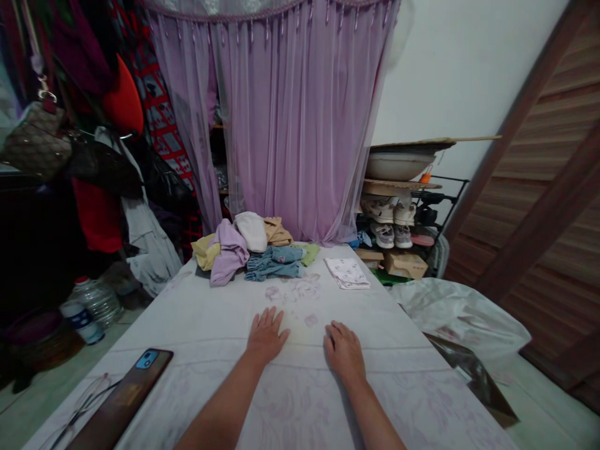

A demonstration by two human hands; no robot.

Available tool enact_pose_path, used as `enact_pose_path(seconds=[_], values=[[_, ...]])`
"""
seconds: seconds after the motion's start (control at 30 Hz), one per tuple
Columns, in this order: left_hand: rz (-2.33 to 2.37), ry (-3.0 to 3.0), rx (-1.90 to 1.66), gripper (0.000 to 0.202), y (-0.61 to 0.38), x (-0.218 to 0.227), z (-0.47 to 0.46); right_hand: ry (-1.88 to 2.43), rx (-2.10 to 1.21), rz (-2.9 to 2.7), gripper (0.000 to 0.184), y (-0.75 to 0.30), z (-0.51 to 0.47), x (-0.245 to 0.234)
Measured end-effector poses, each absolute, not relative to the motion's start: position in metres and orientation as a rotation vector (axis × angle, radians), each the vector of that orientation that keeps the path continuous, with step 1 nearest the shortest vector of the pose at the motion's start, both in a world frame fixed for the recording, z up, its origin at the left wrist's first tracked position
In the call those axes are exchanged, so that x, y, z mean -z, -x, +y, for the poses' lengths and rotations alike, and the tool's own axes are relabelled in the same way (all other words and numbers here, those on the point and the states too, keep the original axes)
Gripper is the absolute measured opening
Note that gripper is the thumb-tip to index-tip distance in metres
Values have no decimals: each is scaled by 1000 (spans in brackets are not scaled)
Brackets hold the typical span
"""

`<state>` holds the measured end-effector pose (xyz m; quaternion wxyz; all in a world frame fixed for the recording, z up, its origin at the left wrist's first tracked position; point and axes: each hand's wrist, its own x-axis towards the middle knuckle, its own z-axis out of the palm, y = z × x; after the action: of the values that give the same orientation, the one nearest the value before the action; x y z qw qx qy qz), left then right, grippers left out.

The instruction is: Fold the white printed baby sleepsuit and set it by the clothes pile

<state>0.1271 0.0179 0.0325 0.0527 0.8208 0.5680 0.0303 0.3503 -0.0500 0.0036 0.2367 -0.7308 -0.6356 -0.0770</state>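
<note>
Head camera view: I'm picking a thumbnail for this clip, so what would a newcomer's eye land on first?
The lilac sheer curtain hanging at the far end dominates the view. Just in front of it, a heap of clothes with lilac, white and denim pieces sits on a pale floral sheet. Nearer the camera, the person's left hand and right hand rest open on that sheet.

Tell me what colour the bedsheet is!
The bedsheet is pale lilac with faint flowers, clearest in the head view.

We see sheer cloth in the lilac curtain (300, 112) at top centre, a matt cloth sheet (300, 406) below, and a glossy phone case (126, 394) at lower left.
</note>
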Motion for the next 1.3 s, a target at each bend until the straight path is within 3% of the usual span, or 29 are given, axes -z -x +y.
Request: enact_pose_path(seconds=[0.8,1.3], values=[[1965,-2485,-170,57,-102,-23,-54,1700,-161,-1491,37,-359,-64,-5],[1936,-2507,-234,57,-101,-27,-63,1793,-98,-1583,38,-354,-74,-19]])
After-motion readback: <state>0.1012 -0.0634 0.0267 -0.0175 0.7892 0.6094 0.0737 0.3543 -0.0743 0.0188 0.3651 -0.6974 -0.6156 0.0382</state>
